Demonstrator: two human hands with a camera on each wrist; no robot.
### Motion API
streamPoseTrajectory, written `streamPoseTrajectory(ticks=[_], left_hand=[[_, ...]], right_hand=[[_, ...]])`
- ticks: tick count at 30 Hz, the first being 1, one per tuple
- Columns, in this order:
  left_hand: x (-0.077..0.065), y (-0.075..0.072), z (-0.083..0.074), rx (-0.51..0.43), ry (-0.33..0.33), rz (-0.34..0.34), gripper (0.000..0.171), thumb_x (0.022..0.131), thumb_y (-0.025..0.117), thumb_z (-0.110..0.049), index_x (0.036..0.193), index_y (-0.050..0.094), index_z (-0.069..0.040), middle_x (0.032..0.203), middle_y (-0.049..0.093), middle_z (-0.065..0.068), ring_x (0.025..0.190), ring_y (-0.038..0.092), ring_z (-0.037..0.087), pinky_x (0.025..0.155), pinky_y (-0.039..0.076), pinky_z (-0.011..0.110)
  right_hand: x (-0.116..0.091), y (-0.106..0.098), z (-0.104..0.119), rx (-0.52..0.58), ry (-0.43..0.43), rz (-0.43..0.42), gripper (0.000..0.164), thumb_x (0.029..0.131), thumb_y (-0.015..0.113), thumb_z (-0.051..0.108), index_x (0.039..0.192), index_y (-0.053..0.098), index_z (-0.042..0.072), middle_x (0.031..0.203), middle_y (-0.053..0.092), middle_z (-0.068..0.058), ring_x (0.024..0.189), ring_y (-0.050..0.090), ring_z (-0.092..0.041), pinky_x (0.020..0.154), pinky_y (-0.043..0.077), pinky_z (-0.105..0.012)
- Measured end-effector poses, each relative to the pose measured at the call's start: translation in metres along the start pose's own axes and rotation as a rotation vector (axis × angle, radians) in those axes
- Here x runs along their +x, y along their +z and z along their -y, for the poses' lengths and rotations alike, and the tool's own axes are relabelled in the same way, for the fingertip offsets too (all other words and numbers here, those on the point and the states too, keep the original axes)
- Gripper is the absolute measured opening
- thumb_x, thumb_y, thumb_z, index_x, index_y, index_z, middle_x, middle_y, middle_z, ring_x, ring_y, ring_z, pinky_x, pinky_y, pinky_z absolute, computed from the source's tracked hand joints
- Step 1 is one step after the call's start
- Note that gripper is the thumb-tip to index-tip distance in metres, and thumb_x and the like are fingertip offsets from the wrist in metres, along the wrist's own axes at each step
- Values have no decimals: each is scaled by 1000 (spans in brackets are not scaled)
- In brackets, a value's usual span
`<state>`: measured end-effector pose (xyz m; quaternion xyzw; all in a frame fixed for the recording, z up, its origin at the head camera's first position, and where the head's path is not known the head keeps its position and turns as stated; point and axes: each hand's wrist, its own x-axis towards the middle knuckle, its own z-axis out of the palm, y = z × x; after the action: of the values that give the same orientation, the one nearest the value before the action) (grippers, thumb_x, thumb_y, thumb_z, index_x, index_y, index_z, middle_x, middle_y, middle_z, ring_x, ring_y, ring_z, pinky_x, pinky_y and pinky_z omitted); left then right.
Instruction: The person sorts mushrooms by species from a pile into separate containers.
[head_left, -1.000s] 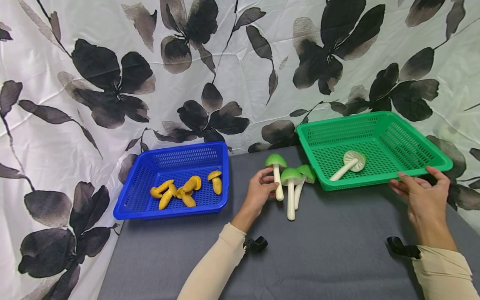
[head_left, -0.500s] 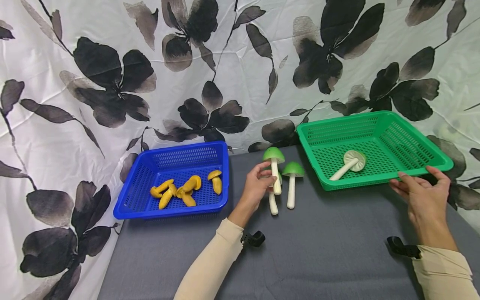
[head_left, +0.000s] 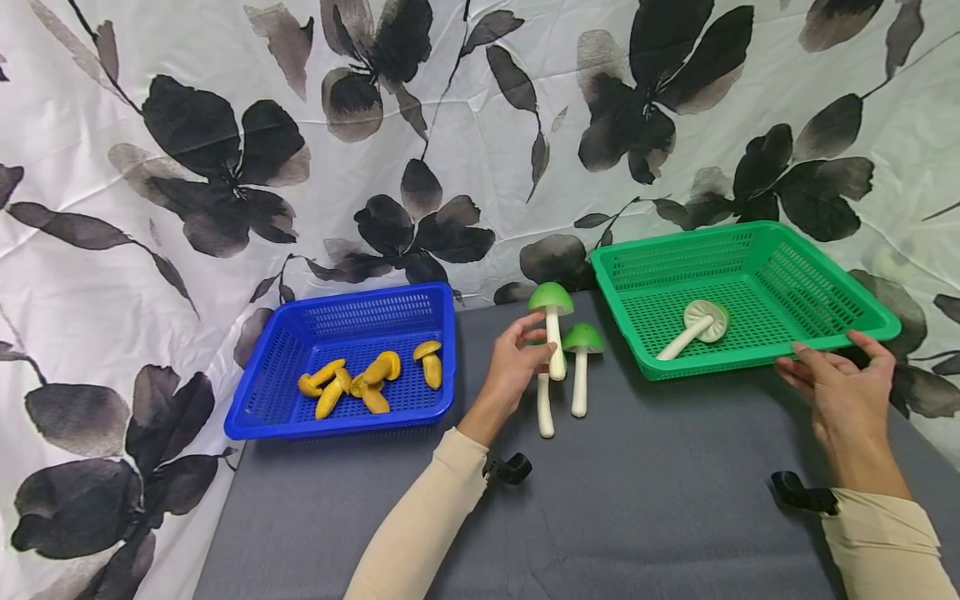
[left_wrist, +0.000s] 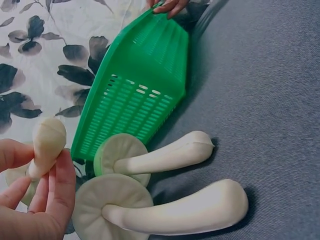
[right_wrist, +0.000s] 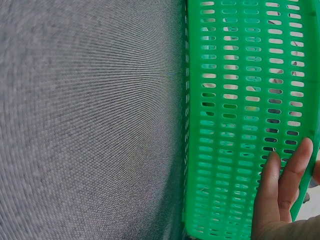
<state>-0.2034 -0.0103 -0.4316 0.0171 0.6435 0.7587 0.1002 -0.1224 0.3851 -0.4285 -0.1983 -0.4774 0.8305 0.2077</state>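
In the head view my left hand [head_left: 512, 362] pinches the stem of a toy mushroom [head_left: 551, 297] with a green cap and white stem. The left wrist view shows that stem [left_wrist: 49, 140] between thumb and fingertips, raised off the table. Two similar mushrooms lie beneath and beside this hand, one [head_left: 581, 379] to its right, the other [head_left: 545, 408] with its cap mostly hidden behind the hand. At the right, my right hand [head_left: 851, 400] grips the near rim of a green basket [head_left: 720, 365]; its fingers lie along the slotted outer wall [right_wrist: 230, 125]. One green-capped mushroom [head_left: 697, 327] lies inside.
A blue basket [head_left: 442, 408] stands at the left with several yellow mushrooms [head_left: 375, 375] in it. Both baskets sit on a grey cloth-covered table [head_left: 637, 500]. Behind hangs a white curtain [head_left: 517, 150] with dark flowers.
My left hand has raised its mushroom slightly. The two mushrooms on the table lie farther left than a second ago, apart from the green basket. The right hand stays on the basket rim.
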Motion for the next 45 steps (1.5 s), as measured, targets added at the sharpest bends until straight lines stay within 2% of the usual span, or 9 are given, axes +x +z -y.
streamPoseTrajectory(ticks=[7, 14, 23, 30, 36, 45], left_hand=[[5, 5, -3, -11, 36, 11, 53, 89, 73, 1, 135, 64, -21, 116, 66, 10, 87, 69, 14, 71, 63, 36], [10, 10, -9, -16, 65, 23, 51, 89, 72, 2, 133, 66, -23, 110, 65, 5, 87, 68, 14, 70, 63, 35], [19, 18, -17, 28, 91, 68, 49, 91, 73, -4, 135, 65, -25, 113, 65, 6, 88, 70, 16, 72, 63, 38], [29, 31, -20, 19, 89, 97, 51, 91, 72, -2, 138, 63, -22, 111, 64, 2, 88, 69, 15, 72, 63, 38], [37, 43, -24, 10, 88, 123, 52, 92, 71, 1, 139, 62, -19, 107, 65, 0, 87, 69, 13, 77, 63, 46], [43, 58, -26, 53, 77, 162, 51, 94, 71, -2, 140, 61, -19, 106, 64, -3, 87, 68, 11, 76, 64, 38]], right_hand=[[0, 1, -1, 4, -2, -6, 76, 87, 73, -9, 136, 27, 27, 81, 71, -7, 61, 74, -23, 57, 63, -33], [0, 2, -1, -7, -1, -4, 78, 87, 74, -7, 138, 25, 26, 81, 71, -6, 62, 74, -22, 57, 62, -33], [-1, 1, 0, -3, -4, -10, 77, 87, 73, -8, 136, 26, 26, 81, 72, -6, 61, 74, -22, 57, 62, -33], [-1, -1, -1, -6, -3, -11, 78, 87, 75, -7, 137, 26, 26, 80, 72, -6, 61, 74, -22, 56, 62, -33], [0, -1, -1, -11, -3, -11, 80, 86, 76, -6, 138, 24, 26, 81, 72, -6, 61, 74, -22, 56, 62, -33], [0, 1, 0, -36, 0, -20, 83, 86, 77, -4, 142, 23, 26, 81, 71, -6, 62, 74, -21, 57, 62, -32]])
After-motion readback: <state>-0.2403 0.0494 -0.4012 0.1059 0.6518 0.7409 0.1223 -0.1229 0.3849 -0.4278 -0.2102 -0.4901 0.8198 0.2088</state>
